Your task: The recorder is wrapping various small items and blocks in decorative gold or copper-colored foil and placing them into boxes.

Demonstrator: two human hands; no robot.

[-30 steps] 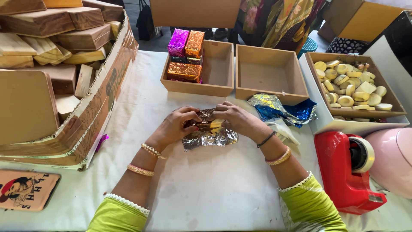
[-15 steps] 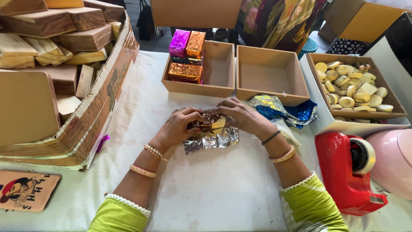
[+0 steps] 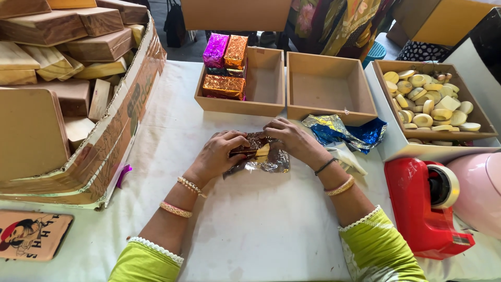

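bench (image 3: 250,230): white cloth is covering it; every place below is being given relative to the red tape dispenser (image 3: 425,206) standing at its right edge.
cardboard carton (image 3: 112,141): far to the left of the dispenser, holding stacked wooden blocks (image 3: 57,31).
wooden trays: one up and left of the dispenser is sitting empty (image 3: 330,86); further left, another (image 3: 263,83) is holding foil-wrapped bars (image 3: 224,65) in purple, orange and copper; directly above the dispenser, a third (image 3: 433,99) is carrying pale round soaps.
blue foil sheet (image 3: 347,133): lying crumpled up and left of the dispenser.
change: since a second ago the brown foil wrapper (image 3: 266,159) is being folded closer over the pale bar (image 3: 262,151); less of the bar is showing, so wrapping seems to be progressing.
left hand (image 3: 219,154): left of the dispenser, fingers curling in, pinching the foil's left end.
right hand (image 3: 292,138): nearer the dispenser, fingers bent, pressing foil down over the bar.
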